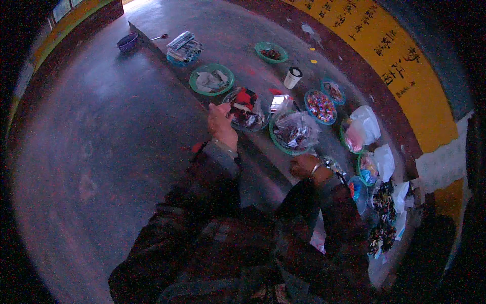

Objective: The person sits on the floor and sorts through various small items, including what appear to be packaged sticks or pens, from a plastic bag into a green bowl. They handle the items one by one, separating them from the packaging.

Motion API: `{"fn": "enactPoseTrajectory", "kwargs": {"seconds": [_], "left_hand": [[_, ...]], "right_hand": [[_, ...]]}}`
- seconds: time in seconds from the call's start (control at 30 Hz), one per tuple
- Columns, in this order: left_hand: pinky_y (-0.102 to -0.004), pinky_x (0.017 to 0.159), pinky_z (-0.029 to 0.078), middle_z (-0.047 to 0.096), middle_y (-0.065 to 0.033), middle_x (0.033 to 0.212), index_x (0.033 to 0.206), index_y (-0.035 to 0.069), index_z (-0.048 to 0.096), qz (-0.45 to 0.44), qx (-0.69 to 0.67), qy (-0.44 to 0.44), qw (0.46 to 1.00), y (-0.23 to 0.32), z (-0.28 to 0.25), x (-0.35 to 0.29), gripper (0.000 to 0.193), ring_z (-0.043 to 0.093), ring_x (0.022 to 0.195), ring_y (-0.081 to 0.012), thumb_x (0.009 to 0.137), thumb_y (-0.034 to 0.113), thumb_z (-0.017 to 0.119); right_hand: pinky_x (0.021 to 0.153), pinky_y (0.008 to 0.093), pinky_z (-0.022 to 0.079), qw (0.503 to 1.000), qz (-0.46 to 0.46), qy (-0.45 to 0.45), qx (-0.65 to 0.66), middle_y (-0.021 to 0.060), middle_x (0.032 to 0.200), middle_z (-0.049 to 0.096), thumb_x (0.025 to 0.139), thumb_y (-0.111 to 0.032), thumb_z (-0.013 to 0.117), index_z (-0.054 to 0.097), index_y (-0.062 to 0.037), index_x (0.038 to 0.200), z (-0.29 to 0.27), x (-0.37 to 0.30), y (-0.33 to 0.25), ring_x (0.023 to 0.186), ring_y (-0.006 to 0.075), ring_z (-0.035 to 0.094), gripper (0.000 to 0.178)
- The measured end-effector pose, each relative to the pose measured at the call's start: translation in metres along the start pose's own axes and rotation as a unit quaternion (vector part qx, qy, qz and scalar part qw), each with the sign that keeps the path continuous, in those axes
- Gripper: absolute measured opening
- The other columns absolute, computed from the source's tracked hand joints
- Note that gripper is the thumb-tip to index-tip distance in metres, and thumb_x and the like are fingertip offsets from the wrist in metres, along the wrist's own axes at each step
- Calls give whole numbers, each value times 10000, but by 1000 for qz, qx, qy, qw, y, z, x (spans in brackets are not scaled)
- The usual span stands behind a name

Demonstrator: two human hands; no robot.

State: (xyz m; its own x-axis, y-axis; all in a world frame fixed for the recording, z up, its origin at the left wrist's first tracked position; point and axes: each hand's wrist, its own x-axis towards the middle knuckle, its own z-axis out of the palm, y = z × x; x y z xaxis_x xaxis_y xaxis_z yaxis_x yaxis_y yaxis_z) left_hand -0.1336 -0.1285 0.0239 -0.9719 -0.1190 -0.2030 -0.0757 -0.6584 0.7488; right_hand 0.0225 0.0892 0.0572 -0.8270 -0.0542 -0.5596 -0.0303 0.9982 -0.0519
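My left hand (223,129) is raised at the near left side of a basket (244,126) that holds a clear plastic bag with red and dark items. Its fingers are pinched together; whatever they hold is too small and dim to name. My right hand (304,165), with a bracelet at the wrist, is curled closed just below a green basket (276,143). Inside that basket lies a clear plastic bag (296,127) of dark wrapped pieces. What the right fingers hold, if anything, is hidden.
Beyond are a green basin (193,84) with pale paper, a bundle of silvery strips (185,47), a purple basket (127,42) and a white cup (292,78). A basket of colourful wrapped pieces (320,107) and several more containers line the right, along a yellow wall (374,48).
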Motion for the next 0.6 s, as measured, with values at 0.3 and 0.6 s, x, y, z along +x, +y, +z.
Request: {"fn": "enactPoseTrajectory", "kwargs": {"seconds": [0.3,0.6], "left_hand": [[-324,773,399,562,-78,922,915,44,535,-11,-13,32,999,-14,-1,27,453,515,877,-186,872,448,332],[-361,779,401,567,-96,967,957,49,533,64,54,89,993,10,-68,53,427,518,901,-198,871,425,350]], "right_hand": [[712,429,453,997,-28,53,39,145,844,612,731,-329,514,617,-90,905,92,87,44,791,335,575,313],[704,423,454,995,-73,62,39,140,865,614,736,-355,515,622,-111,908,108,119,33,790,331,575,317]]}}
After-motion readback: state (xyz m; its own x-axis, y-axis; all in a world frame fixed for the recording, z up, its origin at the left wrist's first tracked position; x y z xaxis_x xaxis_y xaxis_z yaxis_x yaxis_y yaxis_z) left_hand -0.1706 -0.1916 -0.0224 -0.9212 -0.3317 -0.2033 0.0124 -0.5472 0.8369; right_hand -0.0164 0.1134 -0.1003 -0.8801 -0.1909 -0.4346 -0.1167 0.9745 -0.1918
